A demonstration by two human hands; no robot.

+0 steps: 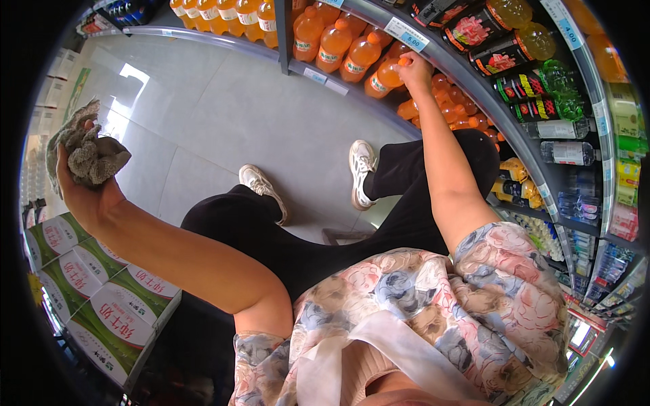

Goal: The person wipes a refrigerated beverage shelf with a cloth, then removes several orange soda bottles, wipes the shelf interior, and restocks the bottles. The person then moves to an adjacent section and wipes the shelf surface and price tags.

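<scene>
My left hand [96,200] is raised at the left, its fingers closed around a crumpled grey-brown terry cloth [94,152]. On the right, my right hand [417,73] reaches to the bottom shelf and grips an orange drink bottle [380,83] by its cap. That bottle leans a little, with its base towards the shelf's front. More upright orange bottles [331,48] fill the space beside it, and smaller orange bottles [454,104] lie or stand past my wrist. The fingertips around the cap are partly hidden.
A shelf edge with a price tag [408,34] runs just above my right hand. Higher up, dark-labelled drink bottles [502,56] lie in rows. Stacked milk cartons [101,299] stand at my left. Grey floor tiles [203,127] and my white shoes [362,172] show between.
</scene>
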